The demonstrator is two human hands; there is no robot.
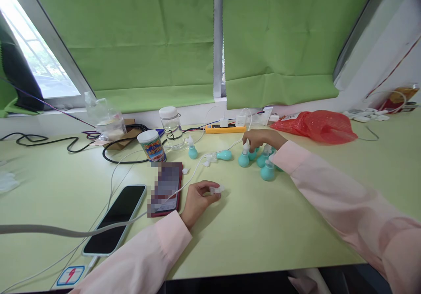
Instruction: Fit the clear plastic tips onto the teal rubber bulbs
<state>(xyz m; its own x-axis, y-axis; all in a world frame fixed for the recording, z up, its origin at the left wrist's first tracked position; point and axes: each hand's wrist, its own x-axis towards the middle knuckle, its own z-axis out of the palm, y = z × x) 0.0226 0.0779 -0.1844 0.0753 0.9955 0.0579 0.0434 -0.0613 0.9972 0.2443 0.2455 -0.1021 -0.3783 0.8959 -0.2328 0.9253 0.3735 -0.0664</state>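
My left hand (201,201) hovers just above the table, thumb and fingers pinching a small translucent white plastic piece (217,189). Over a cluster of teal squeeze bulbs with whitish nozzles, my right hand (258,139) points downward with its fingers drawn together at a bulb (252,155); its fingertips are partly hidden. Closest in front of that hand stands another teal bulb (244,159), upright. A further bulb (267,171) is nearer to me. One bulb (224,155) lies on its side between the hands, beside small white pieces (206,163). Another bulb (192,151) stands farther left.
Two phones (115,219) (167,188) lie left of my left hand, with a white cable (189,181) crossing over. Behind are a canister (151,146), a clear bottle (173,129), an orange power strip (225,129) and a red plastic bag (315,126).
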